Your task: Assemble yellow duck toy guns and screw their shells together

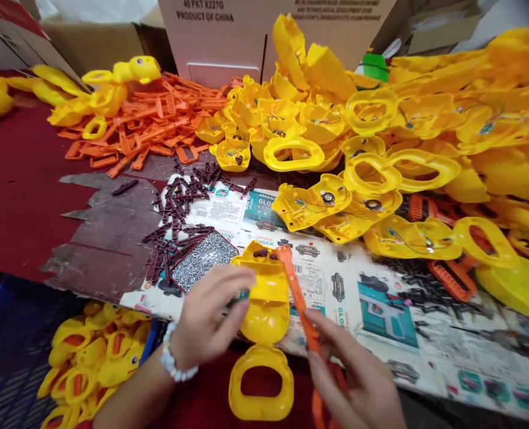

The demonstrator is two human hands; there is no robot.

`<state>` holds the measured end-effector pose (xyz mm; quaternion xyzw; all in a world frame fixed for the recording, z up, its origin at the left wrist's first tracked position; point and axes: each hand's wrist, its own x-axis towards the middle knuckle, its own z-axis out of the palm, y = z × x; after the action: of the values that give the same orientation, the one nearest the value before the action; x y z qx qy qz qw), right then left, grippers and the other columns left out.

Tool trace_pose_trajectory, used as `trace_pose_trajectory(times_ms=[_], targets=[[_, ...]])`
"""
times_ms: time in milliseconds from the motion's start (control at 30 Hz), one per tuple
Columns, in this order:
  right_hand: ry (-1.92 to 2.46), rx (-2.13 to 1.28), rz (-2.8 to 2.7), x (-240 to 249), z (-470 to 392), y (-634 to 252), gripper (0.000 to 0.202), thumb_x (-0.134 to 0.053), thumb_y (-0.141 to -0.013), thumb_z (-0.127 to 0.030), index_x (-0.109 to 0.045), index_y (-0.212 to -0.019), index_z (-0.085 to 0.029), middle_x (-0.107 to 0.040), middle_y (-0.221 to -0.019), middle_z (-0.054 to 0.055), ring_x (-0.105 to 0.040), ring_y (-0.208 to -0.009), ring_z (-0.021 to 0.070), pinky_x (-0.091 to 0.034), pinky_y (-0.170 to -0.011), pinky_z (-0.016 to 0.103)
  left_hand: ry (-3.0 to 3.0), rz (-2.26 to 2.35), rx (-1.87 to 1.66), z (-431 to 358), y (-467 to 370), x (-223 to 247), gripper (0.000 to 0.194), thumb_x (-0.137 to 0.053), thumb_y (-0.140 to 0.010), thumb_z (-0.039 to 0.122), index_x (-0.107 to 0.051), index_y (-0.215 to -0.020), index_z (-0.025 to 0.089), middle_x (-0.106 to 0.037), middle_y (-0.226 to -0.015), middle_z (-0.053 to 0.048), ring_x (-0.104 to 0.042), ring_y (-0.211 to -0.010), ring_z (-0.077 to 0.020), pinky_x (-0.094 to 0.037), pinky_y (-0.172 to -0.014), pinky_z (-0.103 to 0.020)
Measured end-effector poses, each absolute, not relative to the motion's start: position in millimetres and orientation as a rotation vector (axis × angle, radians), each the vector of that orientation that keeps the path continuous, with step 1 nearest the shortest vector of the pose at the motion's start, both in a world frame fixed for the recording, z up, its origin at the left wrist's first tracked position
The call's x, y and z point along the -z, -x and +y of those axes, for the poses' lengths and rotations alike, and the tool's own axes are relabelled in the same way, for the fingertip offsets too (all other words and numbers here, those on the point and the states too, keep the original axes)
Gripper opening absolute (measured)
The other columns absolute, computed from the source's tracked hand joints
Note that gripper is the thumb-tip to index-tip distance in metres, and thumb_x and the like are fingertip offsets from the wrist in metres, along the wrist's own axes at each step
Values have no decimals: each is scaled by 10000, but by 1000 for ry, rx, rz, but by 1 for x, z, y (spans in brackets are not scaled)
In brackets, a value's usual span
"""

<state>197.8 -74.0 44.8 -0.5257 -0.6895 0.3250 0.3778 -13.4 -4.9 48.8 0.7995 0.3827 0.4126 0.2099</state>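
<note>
My right hand (pixel 353 381) grips a long orange plastic strip (pixel 297 292) with a wider loop at its lower end. The strip's upper tip reaches the right edge of a yellow plastic toy half-shell (pixel 266 322), which lies hollow side up with a ring handle toward me. Small dark brown parts (pixel 264 254) sit in the shell's far end. My left hand (pixel 210 316), with a beaded bracelet, is over the shell's left side, thumb and fingers apart. Whether it touches the shell, I cannot tell. A tray of small silver screws (pixel 207 260) stands just beyond it.
Dark brown strips (pixel 175 205) lie around the screw tray. Behind are piles of orange strips (pixel 157 113) and yellow half-shells with wires (pixel 322 199). A blue crate (pixel 5 333) at lower left holds yellow duck-like toys (pixel 94 357). Black parts and a blurred tool (pixel 506 339) lie right.
</note>
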Motion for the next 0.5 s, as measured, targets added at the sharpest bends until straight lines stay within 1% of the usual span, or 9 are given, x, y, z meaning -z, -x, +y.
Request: trace_pose_trajectory(times_ms=[33,67,167,267,367,433,500], targets=[[1389,-722,-1874,-43,-79,-195,385,-425,-947,-158,-430,-1321,-249,-583,-1068,60,-617,-902,170,-541,-772,213,-2213,1131,-1142,5,13,-48,285,-475,-891,138,-538,-1166,175,-648,-1137,-102,-585,-1099,-192,-496,-955,-381],[1409,-651,-1963,-41,-83,-191,413,-406,-947,-151,-401,-1353,-223,-585,-1046,65,-613,-912,173,-538,-765,218,-2217,1162,-1116,15,11,-48,320,-470,-883,126,-518,-1198,164,-618,-1200,-117,-548,-1166,-208,-463,-1005,-413],[1483,-525,-2075,-35,-88,-177,431,-347,-972,-164,-337,-1403,-164,-569,-881,50,-607,-759,155,-524,-611,216,-2276,1160,-997,31,-4,-42,370,-441,-879,121,-476,-1248,137,-558,-1301,-142,-480,-1255,-238,-406,-1071,-467],[1564,-474,-2095,-30,-88,-168,407,-321,-991,-191,-352,-1393,-128,-555,-853,57,-595,-705,154,-507,-559,216,-2312,1215,-900,32,-15,-32,384,-416,-868,79,-480,-1246,105,-577,-1276,-152,-492,-1239,-246,-419,-1065,-463],[1555,-535,-2113,-28,-87,-167,411,-319,-988,-189,-347,-1391,-114,-555,-856,64,-590,-685,152,-501,-531,201,-2309,1291,-897,29,-17,-26,376,-415,-867,60,-496,-1234,88,-613,-1212,-154,-517,-1201,-250,-449,-1039,-444],[1524,-590,-2070,-30,-86,-170,412,-338,-982,-181,-353,-1391,-133,-563,-867,60,-591,-688,149,-510,-546,193,-2304,1311,-902,28,-16,-23,372,-414,-868,56,-501,-1229,89,-620,-1196,-151,-523,-1192,-249,-459,-1029,-430],[1468,-657,-1955,-34,-83,-174,397,-360,-975,-182,-396,-1369,-163,-582,-903,60,-609,-753,153,-530,-616,187,-2296,1318,-904,27,-16,-22,375,-407,-870,47,-498,-1231,95,-621,-1195,-142,-523,-1193,-241,-456,-1033,-414]])
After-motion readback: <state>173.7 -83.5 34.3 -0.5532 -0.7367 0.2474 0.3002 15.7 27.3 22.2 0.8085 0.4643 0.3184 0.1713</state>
